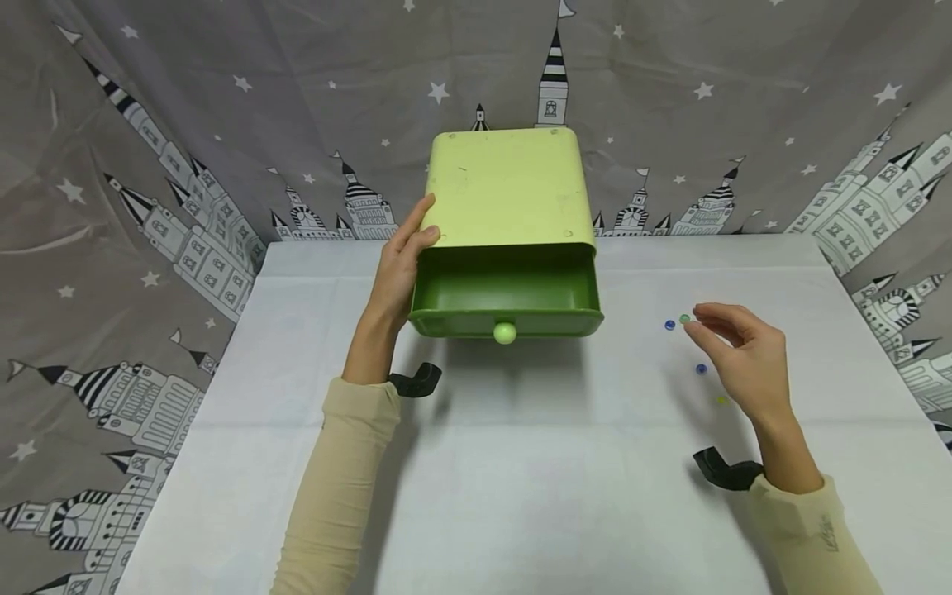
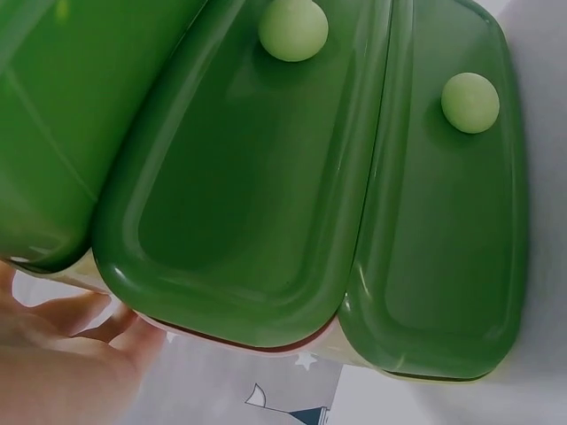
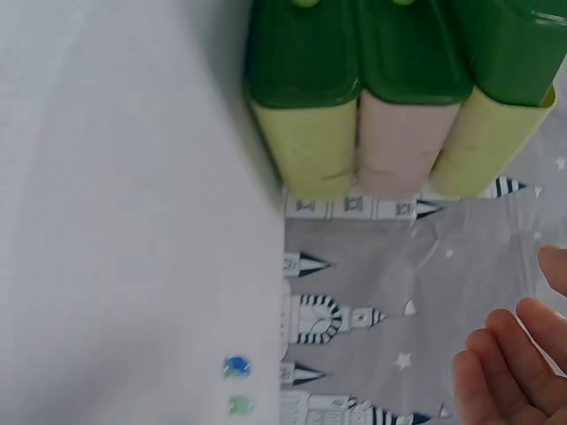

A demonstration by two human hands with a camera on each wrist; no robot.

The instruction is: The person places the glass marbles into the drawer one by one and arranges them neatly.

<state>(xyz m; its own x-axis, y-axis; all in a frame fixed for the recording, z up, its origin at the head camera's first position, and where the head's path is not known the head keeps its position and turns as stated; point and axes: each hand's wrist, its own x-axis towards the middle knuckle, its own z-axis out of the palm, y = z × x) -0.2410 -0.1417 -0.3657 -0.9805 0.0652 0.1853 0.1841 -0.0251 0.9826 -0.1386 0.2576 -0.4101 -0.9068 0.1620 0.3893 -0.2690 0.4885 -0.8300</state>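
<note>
A drawer unit (image 1: 513, 186) with a pale yellow top stands at the back of the table. Its green top drawer (image 1: 506, 322) is pulled out, and two drawers below it are closed in the left wrist view, each with a round light green knob (image 2: 294, 29). My left hand (image 1: 397, 268) rests against the unit's left side, fingertips at the top edge. My right hand (image 1: 747, 355) hovers over the table at the right, thumb and forefinger apart. Near its fingertips in the head view lie a small green gem (image 1: 684, 319) and a blue gem (image 1: 670, 325).
Another blue gem (image 1: 701, 369) and a yellow one (image 1: 721, 400) lie on the white table (image 1: 550, 496) beside my right hand. A grey curtain (image 1: 297, 74) printed with castles and stars hangs behind and around the table. The unit's stacked casings (image 3: 409, 146) are yellow and pink.
</note>
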